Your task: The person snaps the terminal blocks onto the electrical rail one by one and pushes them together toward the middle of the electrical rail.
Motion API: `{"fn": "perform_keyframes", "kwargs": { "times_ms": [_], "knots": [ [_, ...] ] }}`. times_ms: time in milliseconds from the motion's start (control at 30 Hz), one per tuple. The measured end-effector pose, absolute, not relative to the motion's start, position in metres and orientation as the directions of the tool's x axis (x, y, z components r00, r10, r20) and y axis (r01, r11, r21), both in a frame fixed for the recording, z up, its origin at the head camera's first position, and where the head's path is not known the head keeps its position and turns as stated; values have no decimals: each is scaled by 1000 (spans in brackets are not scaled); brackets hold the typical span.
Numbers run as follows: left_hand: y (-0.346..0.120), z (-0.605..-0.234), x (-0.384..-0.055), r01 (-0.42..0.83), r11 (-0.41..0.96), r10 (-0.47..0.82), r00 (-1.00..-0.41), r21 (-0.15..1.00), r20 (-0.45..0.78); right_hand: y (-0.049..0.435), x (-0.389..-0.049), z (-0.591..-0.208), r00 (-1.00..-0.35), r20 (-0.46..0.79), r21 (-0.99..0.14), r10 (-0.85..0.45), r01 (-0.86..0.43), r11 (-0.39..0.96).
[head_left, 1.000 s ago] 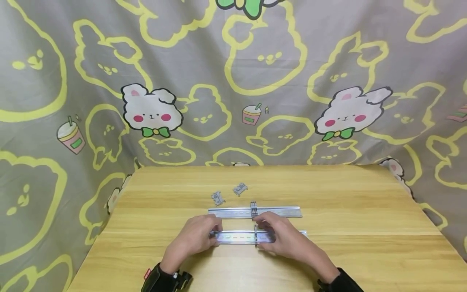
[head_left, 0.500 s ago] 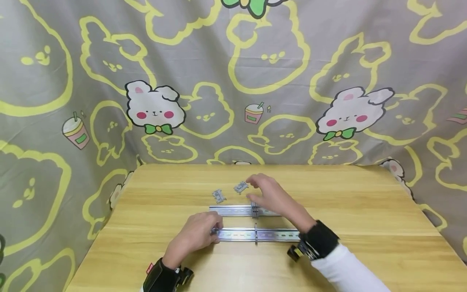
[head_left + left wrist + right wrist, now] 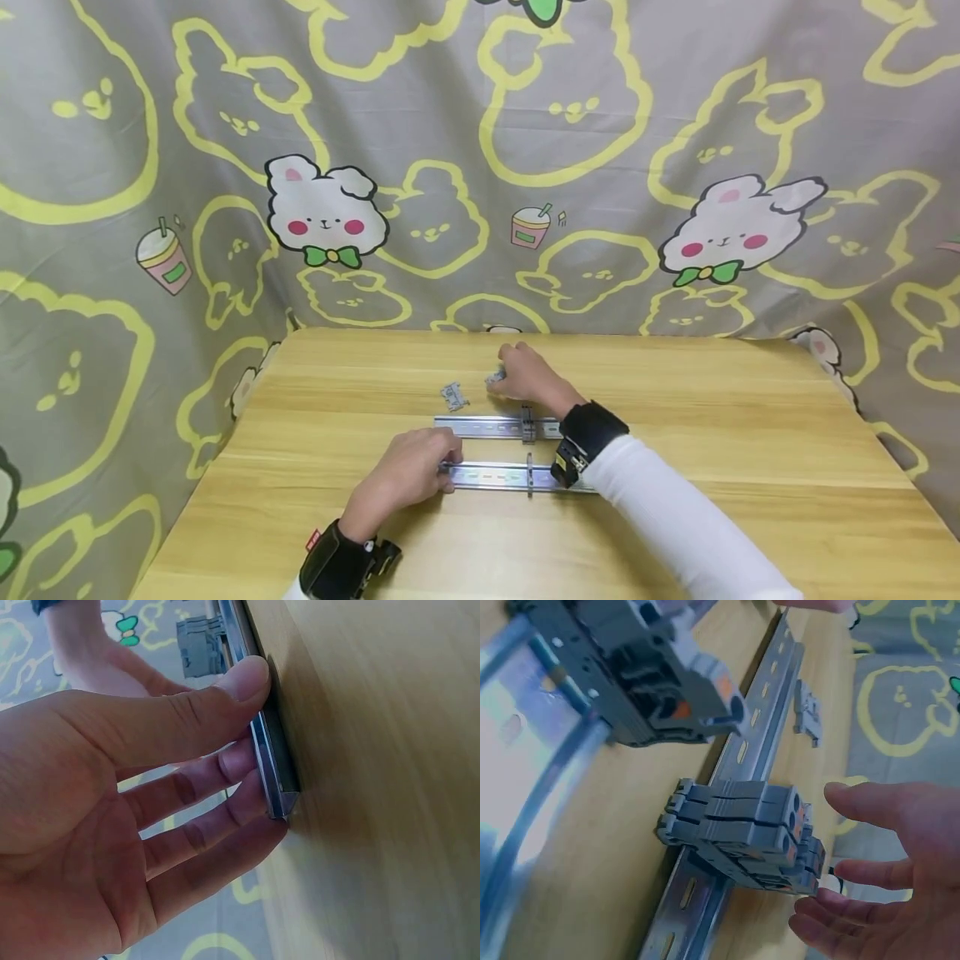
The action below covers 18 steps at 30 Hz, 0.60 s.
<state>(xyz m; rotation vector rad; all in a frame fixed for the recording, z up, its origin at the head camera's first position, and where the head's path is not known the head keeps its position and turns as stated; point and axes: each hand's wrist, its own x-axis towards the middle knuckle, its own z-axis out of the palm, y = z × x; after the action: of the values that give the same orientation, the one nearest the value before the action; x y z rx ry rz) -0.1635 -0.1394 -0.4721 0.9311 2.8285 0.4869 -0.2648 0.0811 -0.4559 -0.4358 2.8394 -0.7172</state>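
Silver, the nearer rail [image 3: 489,477] is gripped by the left hand [image 3: 414,467]; whether the adjacent grey block [image 3: 494,378] is held by the right hand [image 3: 529,375] cannot be told.

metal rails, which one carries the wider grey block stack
The far rail, nearer the patterned cloth: its grey stack is several pieces wide, while the near rail bears a thin piece.

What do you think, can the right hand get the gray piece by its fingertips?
Probably yes. The right hand is past the far rail, right at the gray piece, and nothing seems in between.
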Motion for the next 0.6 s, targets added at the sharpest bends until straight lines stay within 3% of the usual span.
{"fn": "perform_keyframes", "kwargs": {
  "times_ms": [333, 600],
  "knots": [
    [-140, -469, -165, 563, 752, 604, -797, 342, -16, 67, -280, -455, -941, -177, -379, -287, -204, 903],
    [-140, -471, -164, 570, 749, 608, -793, 337, -11, 67, -283, -464, -950, -109, -400, -291, -226, 888]
  ]
}}
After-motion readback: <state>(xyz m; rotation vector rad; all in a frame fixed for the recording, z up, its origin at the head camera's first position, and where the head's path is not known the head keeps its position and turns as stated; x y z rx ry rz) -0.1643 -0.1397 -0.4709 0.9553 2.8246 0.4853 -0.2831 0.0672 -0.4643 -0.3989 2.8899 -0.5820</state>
